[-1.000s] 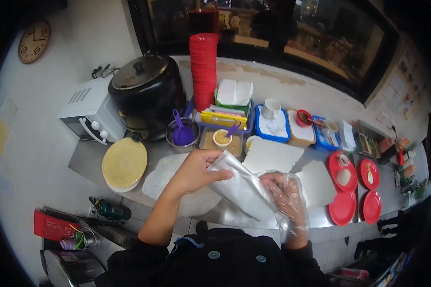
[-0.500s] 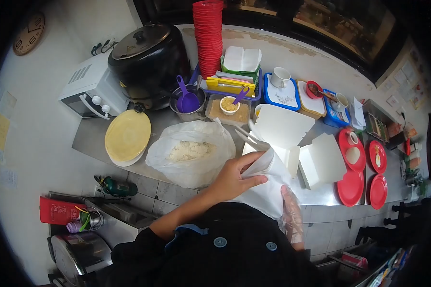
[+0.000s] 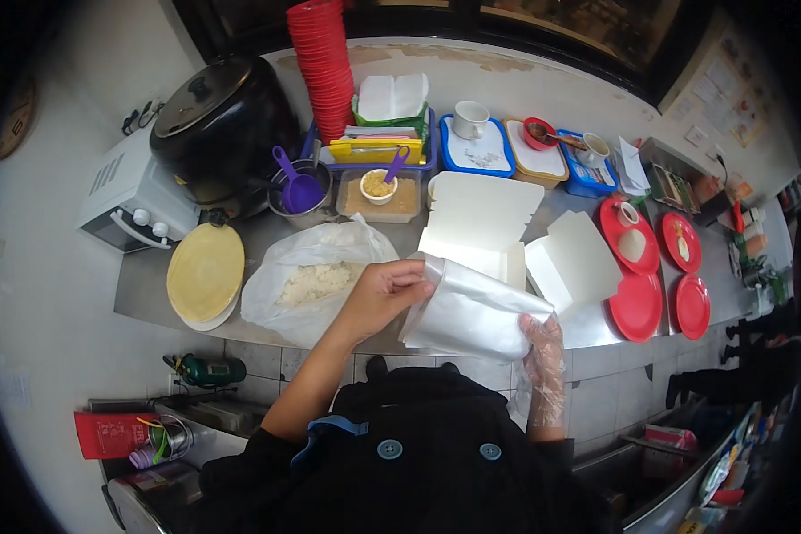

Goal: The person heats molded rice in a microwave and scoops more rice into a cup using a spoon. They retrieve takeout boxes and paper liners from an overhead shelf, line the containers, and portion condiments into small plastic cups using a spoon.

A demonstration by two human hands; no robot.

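Observation:
My bare left hand pinches the left upper edge of a shiny silvery-white wrapping sheet, which looks folded or layered. On the sheet's right end, my right hand, in a clear plastic glove, grips the edge. The sheet is held above the front of the counter, before an open white takeout box. Another open white box sits to its right. Left of the sheet lies an open plastic bag of white, crumbly food, partly behind my left hand.
A yellow round lid lies left. Behind stand a large black cooker, a steel pot with a purple scoop, a tub of brown powder and stacked red bowls. Red plates lie right.
The sheet has turned from hanging steeply to lying broad and more level between my hands. My left hand has moved left. The whole view has shifted, with the counter things lying further left.

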